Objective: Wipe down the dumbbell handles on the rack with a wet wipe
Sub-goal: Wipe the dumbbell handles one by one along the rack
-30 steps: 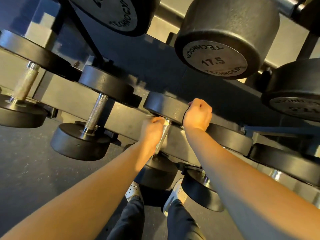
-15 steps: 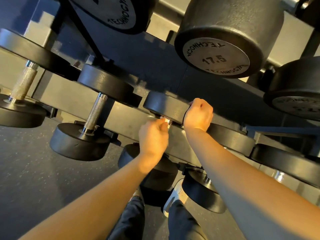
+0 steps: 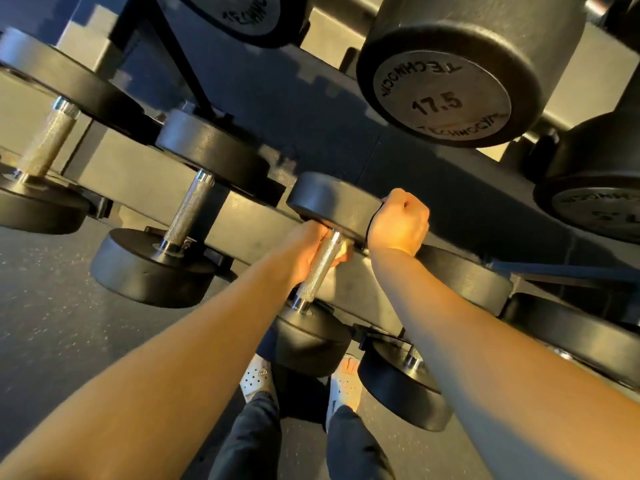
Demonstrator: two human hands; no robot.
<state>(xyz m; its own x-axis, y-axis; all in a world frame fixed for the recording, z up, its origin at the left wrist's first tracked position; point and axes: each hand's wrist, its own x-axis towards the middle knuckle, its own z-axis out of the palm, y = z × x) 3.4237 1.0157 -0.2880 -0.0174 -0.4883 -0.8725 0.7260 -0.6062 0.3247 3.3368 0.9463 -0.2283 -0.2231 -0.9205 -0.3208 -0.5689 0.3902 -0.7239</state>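
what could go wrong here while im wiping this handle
1. The left hand wraps the wipe round the handle close to the rack; it could get pinched if the dumbbell shifts.
2. The shoes stand right below the lower weight; pulled off the rack, it might land on them.
3. The right hand is only a fist against the upper weight, so it may steady little.

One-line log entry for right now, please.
left hand grips dumbbell handle | right hand holds its upper head | wipe not clearly visible
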